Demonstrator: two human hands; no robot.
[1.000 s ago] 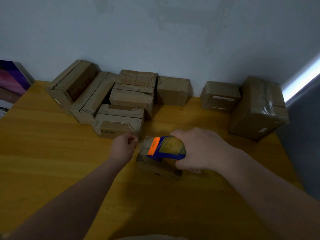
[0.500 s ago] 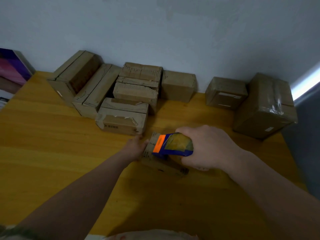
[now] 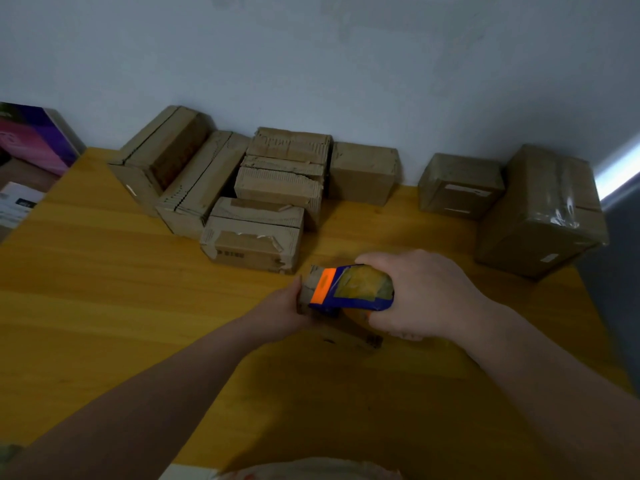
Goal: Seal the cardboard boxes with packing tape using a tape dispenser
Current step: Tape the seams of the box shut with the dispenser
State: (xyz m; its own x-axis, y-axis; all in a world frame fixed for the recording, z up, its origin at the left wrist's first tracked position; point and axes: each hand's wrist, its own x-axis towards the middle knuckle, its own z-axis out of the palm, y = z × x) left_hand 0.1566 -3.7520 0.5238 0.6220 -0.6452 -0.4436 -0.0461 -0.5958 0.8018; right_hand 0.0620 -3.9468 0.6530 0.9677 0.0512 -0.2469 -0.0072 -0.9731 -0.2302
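Observation:
A small cardboard box (image 3: pixel 349 336) lies on the yellow wooden table (image 3: pixel 104 306) near the middle. My right hand (image 3: pixel 426 296) grips a blue and orange tape dispenser (image 3: pixel 349 289) and holds it on top of the box. My left hand (image 3: pixel 284 306) holds the box's left end, with the fingers hidden behind it. Most of the box is covered by the dispenser and my hands.
Several cardboard boxes (image 3: pixel 256 237) are stacked along the wall at the back. Two more boxes (image 3: pixel 457 185) (image 3: pixel 543 213) stand at the back right. A purple box (image 3: pixel 31 140) and papers (image 3: pixel 17 206) sit past the table's left edge.
My left hand moved from the air onto the small box's left end and now holds it. The dispenser stays on top of the box in my right hand.

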